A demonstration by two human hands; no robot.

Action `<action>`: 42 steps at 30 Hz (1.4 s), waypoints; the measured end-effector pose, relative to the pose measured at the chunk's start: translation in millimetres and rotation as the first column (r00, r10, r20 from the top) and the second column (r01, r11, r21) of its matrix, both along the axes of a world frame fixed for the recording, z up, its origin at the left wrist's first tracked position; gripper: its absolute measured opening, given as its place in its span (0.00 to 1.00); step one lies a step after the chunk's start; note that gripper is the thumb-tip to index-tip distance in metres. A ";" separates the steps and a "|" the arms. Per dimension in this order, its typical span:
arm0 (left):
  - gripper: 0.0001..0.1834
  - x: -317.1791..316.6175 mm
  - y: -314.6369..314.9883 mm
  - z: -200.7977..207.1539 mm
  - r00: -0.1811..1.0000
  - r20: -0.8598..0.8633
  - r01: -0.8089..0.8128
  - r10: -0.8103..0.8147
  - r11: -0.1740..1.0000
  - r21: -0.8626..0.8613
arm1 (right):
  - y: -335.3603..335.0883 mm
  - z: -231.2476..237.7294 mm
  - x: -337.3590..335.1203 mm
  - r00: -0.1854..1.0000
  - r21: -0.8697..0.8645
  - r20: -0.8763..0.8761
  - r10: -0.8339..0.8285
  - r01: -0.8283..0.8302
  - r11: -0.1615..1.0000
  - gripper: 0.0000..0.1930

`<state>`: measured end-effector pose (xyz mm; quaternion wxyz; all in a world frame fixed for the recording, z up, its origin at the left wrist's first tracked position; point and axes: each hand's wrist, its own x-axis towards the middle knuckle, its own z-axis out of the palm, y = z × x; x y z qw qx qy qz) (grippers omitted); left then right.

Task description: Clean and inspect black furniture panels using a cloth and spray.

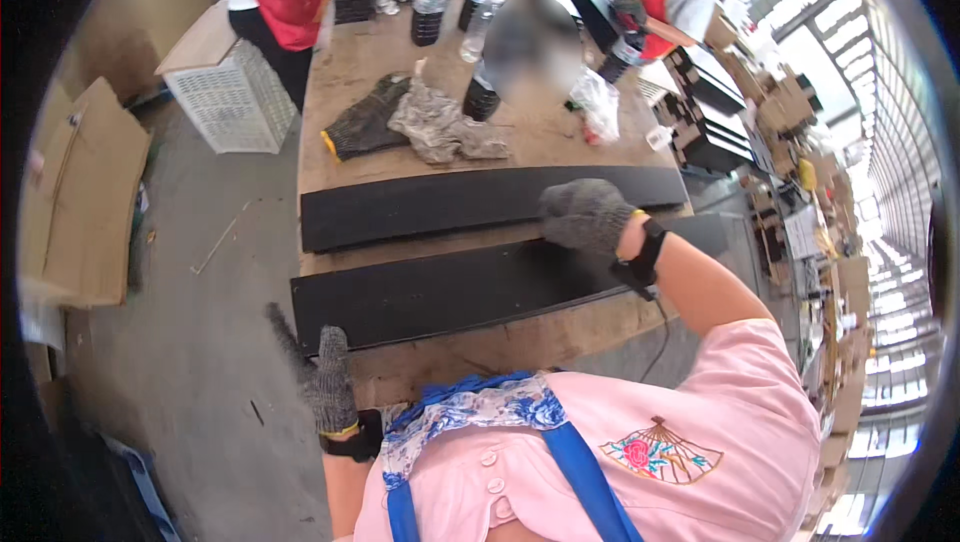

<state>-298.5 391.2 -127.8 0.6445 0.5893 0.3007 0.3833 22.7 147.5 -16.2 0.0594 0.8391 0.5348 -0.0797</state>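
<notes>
Worn on the head, the wide fisheye camera looks down and forward from above. Nearest to it is the shirt (720, 392), below the right hand (588, 217). Beyond that hand the view runs across the table (545, 150); far right of it the roof (905, 142) bends; left of the left hand (332, 382) spreads floor (210, 342).

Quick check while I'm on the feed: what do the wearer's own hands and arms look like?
The left hand and right hand wear dark grey knitted gloves with yellow cuff edging. Each wrist has a black strap; a thin dark cable trails near the right one. The right sleeve is short and pale pink.
</notes>
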 end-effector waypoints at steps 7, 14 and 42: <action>0.51 61.4 -32.3 101.4 0.855 -0.518 0.505 0.008 0.217 0.836 | -11.6 2.5 -27.6 0.975 0.226 0.147 -0.168 0.132 0.965 0.09; 0.60 101.3 -62.9 87.3 0.676 -0.737 0.734 -0.029 0.123 0.668 | 7.4 -2.7 -44.8 0.962 0.306 0.015 -0.272 0.255 0.917 0.08; 0.57 210.9 -253.5 101.0 0.701 -0.705 0.698 -0.111 -0.093 0.710 | -323.5 -33.3 125.8 0.801 0.352 0.333 -0.498 0.384 0.854 0.13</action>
